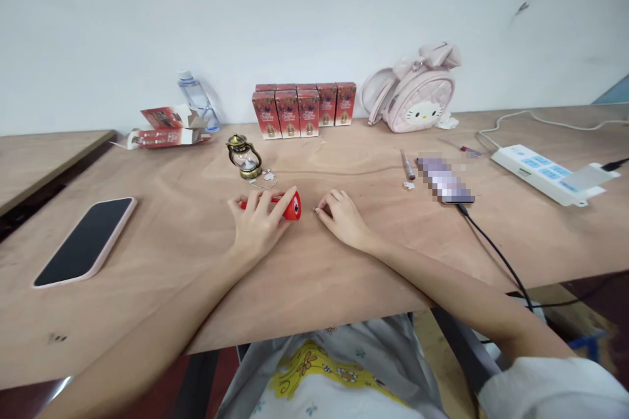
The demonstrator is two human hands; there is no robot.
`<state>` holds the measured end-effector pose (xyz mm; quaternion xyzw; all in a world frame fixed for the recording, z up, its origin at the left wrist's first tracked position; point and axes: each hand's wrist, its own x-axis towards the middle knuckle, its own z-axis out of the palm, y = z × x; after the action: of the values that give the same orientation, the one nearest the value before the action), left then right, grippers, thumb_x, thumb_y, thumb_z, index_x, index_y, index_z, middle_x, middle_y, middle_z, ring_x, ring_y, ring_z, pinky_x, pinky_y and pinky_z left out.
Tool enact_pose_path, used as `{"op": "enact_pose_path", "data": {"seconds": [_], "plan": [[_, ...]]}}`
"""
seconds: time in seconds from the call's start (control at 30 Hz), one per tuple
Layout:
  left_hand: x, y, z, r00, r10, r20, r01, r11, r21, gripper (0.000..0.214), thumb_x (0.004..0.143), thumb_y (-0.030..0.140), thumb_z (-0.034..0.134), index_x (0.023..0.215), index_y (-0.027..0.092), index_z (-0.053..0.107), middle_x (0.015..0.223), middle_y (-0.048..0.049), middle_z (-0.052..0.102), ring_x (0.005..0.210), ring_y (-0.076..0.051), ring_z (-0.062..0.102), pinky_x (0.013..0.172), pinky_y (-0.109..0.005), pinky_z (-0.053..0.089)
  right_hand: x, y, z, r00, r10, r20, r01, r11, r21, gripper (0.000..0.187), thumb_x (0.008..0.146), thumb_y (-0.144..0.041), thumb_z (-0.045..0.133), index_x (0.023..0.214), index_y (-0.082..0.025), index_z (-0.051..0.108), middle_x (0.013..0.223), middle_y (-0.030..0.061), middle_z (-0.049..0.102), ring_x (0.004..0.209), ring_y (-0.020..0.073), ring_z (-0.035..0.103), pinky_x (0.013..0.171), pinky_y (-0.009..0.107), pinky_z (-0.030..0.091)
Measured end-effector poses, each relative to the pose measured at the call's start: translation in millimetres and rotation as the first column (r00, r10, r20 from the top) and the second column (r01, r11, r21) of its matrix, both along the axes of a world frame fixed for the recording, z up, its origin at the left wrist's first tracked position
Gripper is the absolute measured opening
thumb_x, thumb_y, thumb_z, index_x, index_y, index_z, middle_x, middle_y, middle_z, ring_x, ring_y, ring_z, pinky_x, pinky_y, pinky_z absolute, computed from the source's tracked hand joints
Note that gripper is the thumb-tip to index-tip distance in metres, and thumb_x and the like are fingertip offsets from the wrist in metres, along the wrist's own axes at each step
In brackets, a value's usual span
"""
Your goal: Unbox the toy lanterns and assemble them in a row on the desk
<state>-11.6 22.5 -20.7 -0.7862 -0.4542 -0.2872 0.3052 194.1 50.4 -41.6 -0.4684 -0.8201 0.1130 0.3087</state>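
Note:
My left hand (258, 222) is wrapped over a red object (293, 207) that lies on its side on the table. Its round end faces right and shows a pale disc with dark marks; my fingers cover the rest, so its kind is unclear. Just to the right, my right hand (344, 219) rests on the table with thumb and fingertips pinched together. A tiny item at those fingertips is too small to name. Behind my left hand stands a small bronze-coloured lantern (244, 158) with a clear globe, and small white pieces (268, 175) lie beside it.
Several red boxes (299, 114) stand against the wall, between a torn-open red box (167, 137) with a bottle (199, 101), and a pink bag (422, 98). A screwdriver (407, 164), a cabled phone (445, 180) and a power strip (548, 172) lie right; another phone (86, 242) lies left.

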Motion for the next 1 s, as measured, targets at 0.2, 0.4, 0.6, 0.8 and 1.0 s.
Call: {"op": "enact_pose_path", "data": {"seconds": [0.2,0.4,0.6,0.8,1.0], "plan": [[-9,8,3.3,0.967,-0.078,-0.242,0.099,0.992,0.075,0.047,0.085,0.006,0.048,0.126,0.029,0.054,0.099,-0.0068,0.071,0.087,-0.021,0.061,0.079,-0.040,0.030,-2,-1,-1.5,0.997,-0.004,0.078,0.000,0.999,0.050,0.009,0.088,-0.023,0.050,0.085,-0.017,0.056,0.093,0.0099,0.059,0.090,0.0240,0.050,0.081,0.040,0.043],[-20,14,8.6,0.930,-0.213,-0.299,0.193,0.977,-0.094,0.053,0.087,0.006,0.044,0.132,0.034,0.048,0.109,-0.0057,0.068,0.095,-0.018,0.063,0.085,-0.039,0.036,-1,-3,1.0,0.998,0.035,-0.046,-0.034,0.999,0.033,0.016,0.087,-0.018,0.048,0.101,-0.017,0.055,0.101,0.0097,0.060,0.096,0.0240,0.052,0.086,0.041,0.044],[-14,15,27.1,0.957,-0.283,-0.059,0.269,0.947,-0.178,0.034,0.086,0.027,0.054,0.120,0.022,0.054,0.106,-0.0120,0.065,0.098,-0.027,0.058,0.084,-0.046,0.040,1,-11,8.3,0.938,0.225,-0.264,-0.176,0.965,0.196,0.036,0.089,-0.022,0.050,0.124,-0.023,0.044,0.114,0.0092,0.056,0.095,0.0189,0.057,0.086,0.039,0.049],[7,-12,43.0,0.751,-0.514,0.415,0.622,0.762,-0.181,0.053,0.077,0.035,0.065,0.123,0.018,0.046,0.113,-0.0126,0.057,0.108,-0.026,0.056,0.089,-0.042,0.049,0,-22,-3.7,0.851,0.435,-0.294,-0.262,0.837,0.480,0.058,0.082,-0.027,0.061,0.132,-0.032,0.032,0.120,0.0093,0.052,0.109,0.0231,0.056,0.088,0.043,0.051],[16,-27,38.3,0.637,-0.557,0.532,0.728,0.662,-0.179,0.059,0.071,0.028,0.065,0.127,0.024,0.048,0.120,-0.0118,0.053,0.117,-0.030,0.053,0.096,-0.049,0.047,0,-27,-8.8,0.807,0.506,-0.305,-0.287,0.787,0.546,0.066,0.080,-0.041,0.064,0.136,-0.031,0.031,0.123,0.0116,0.052,0.108,0.0274,0.057,0.086,0.046,0.053]]}}
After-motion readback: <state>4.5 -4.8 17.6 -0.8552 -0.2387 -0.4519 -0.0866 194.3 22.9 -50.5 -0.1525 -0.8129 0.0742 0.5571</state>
